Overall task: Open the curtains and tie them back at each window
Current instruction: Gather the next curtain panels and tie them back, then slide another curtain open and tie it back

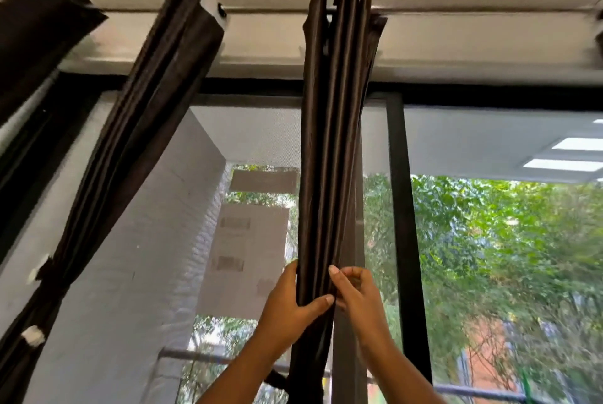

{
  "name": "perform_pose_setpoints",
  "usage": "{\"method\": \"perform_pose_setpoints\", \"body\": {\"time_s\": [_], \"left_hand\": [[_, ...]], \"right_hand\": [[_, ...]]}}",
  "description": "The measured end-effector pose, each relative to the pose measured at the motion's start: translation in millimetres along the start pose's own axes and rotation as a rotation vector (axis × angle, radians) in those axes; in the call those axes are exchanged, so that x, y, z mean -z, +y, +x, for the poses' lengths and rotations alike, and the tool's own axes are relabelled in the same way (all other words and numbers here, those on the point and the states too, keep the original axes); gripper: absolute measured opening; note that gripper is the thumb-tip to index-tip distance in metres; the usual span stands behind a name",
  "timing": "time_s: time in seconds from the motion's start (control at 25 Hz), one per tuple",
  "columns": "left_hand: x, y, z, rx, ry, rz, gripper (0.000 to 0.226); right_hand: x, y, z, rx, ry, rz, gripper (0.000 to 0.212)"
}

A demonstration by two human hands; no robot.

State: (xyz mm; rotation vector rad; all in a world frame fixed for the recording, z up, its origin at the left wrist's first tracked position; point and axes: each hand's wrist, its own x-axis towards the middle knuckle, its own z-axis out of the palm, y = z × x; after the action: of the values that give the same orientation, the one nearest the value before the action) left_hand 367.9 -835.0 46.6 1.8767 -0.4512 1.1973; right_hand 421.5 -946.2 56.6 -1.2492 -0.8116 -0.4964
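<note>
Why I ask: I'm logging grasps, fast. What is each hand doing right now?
Left hand: grips the gathered dark curtain, thumb across its front.
Right hand: pinches the same curtain's right-side folds, fingers curled.

The left hand (288, 304) wraps the folds of a gathered dark brown fabric curtain (329, 142) hanging from a thin grey rod (267, 9), and the right hand (355, 292) pinches its edge. A second dark brown curtain (146, 142) slants leftward before the black-framed window (401, 207).
</note>
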Motion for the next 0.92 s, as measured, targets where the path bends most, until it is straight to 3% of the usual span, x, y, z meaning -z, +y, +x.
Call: {"method": "perform_pose_setpoints", "body": {"time_s": [0.2,0.36,0.52,0.64,0.76,0.92], "left_hand": [[-9.4,-13.3,8.6,0.008,0.116,0.105,0.054],[-23.8,-31.1,-19.8,0.040,0.129,0.162,0.034],[-34.0,-61.4,-65.4,0.004,0.084,0.138,0.066],[-43.0,-83.4,-107.3,-0.087,0.092,0.314,0.085],[-55.7,-106.1,-148.4,-0.161,0.109,0.492,0.092],[-74.8,-134.1,-201.0,-0.244,-0.018,0.783,0.086]], "right_hand": [[-3.3,-6.7,13.2,0.066,0.041,-0.153,0.030],[-5.9,18.7,-13.2,0.049,0.040,-0.277,0.041],[-0.6,58.0,-54.1,0.085,0.039,-0.457,0.047],[5.5,89.9,-90.2,0.136,-0.003,-0.651,0.063],[14.8,121.7,-120.5,0.163,-0.058,-0.844,0.078],[37.9,167.2,-164.8,0.199,-0.137,-1.090,0.070]]}}
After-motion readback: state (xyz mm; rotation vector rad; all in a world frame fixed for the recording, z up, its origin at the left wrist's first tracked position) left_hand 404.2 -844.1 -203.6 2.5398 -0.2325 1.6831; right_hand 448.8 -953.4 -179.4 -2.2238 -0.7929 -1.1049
